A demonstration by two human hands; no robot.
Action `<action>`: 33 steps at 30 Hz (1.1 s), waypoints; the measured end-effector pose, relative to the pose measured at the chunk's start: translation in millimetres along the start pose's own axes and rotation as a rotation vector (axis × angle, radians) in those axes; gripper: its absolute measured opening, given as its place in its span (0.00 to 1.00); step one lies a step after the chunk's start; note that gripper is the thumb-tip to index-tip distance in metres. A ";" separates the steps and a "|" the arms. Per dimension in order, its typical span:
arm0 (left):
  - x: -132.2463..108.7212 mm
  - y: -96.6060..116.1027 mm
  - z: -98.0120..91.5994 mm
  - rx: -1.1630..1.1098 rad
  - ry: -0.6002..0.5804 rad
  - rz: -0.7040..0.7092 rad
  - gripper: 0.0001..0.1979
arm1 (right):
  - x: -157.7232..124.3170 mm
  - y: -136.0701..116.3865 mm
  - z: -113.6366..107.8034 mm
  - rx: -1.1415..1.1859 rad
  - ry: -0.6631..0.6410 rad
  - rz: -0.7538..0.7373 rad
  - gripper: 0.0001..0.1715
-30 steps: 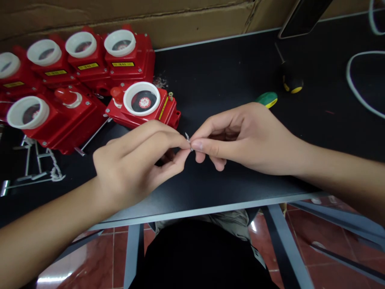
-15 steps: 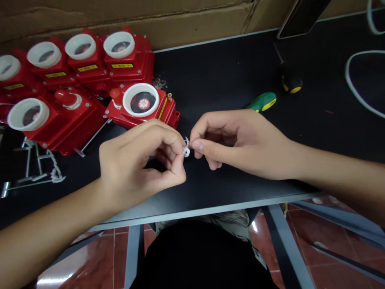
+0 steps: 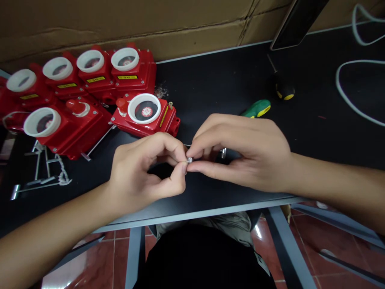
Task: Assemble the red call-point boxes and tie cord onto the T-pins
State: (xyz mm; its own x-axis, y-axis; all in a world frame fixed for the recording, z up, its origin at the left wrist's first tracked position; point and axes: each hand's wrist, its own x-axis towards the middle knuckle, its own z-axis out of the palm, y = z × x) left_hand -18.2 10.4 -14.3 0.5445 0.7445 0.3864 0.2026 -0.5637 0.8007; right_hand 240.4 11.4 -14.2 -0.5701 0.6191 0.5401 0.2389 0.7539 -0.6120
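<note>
In the middle of the head view, my left hand (image 3: pixel 147 170) pinches a small bunched white cord (image 3: pixel 189 160) between thumb and forefinger. My right hand (image 3: pixel 240 150) closes its thumb and forefinger on the cord from the other side. Most of the cord is hidden by the fingertips. Under my right fingers a small shiny metal cylinder (image 3: pixel 223 153) shows; whether they hold it I cannot tell. Just beyond my left hand lies a red box with a white ring (image 3: pixel 161 110) around a dark round window.
Several more red boxes (image 3: pixel 132 82) crowd the back left. Thin metal rods with white cord (image 3: pixel 48 176) lie at the left. A green-yellow screwdriver (image 3: pixel 256 108), a black-yellow screwdriver (image 3: pixel 284 88) and a white cable (image 3: pixel 341 88) are on the right. Cardboard (image 3: pixel 192 36) lines the back.
My right hand has turned palm-down and its fingertips now meet my left fingertips at the cord. Less of the cord shows. The view has shifted slightly, and the metal cylinder has come into sight.
</note>
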 end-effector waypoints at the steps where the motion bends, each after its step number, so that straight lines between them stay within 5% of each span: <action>1: -0.2 0.2 -0.1 -0.009 -0.004 -0.008 0.09 | 0.1 0.1 -0.3 -0.008 -0.001 -0.006 0.04; 14: -0.4 6.0 1.4 -0.026 0.015 -0.054 0.07 | 1.7 0.2 -2.4 -0.072 -0.019 -0.008 0.07; 23: -1.2 -6.6 6.2 -0.071 0.011 -0.010 0.19 | 6.1 -0.7 -2.8 0.282 -0.009 0.321 0.05; 33: 1.0 -5.8 7.2 -0.124 0.044 -0.093 0.08 | 8.7 -1.3 0.1 0.486 -0.005 0.509 0.09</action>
State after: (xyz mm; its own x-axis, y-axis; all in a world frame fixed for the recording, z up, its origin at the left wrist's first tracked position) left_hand -12.9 11.8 -21.9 0.4913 0.8079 0.3254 0.1470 -0.4452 0.8833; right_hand 235.1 15.8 -8.8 -0.4845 0.8670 0.1165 0.0990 0.1866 -0.9774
